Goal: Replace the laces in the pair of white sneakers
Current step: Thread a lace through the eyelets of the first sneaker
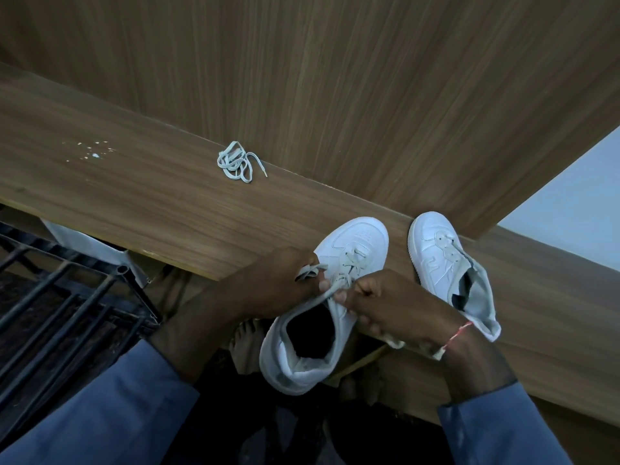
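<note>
A brown wood-grain ledge (pixel 134 169) is running diagonally across the view, meeting a tall wooden panel (pixel 335 78) of the same grain behind it. Small white specks (pixel 92 152) are dotting the ledge towards its left end. A black metal rack (pixel 60 290) is standing below at lower left, and a pale wall (pixel 570 203) is showing at the right.

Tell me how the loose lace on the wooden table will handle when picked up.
The loose lace is probably floppy: it lies in slack, tangled loops, so it would likely droop when lifted. Thin and flat, it is likely very light. Pushed along the table, it would probably bunch, not roll.
</note>
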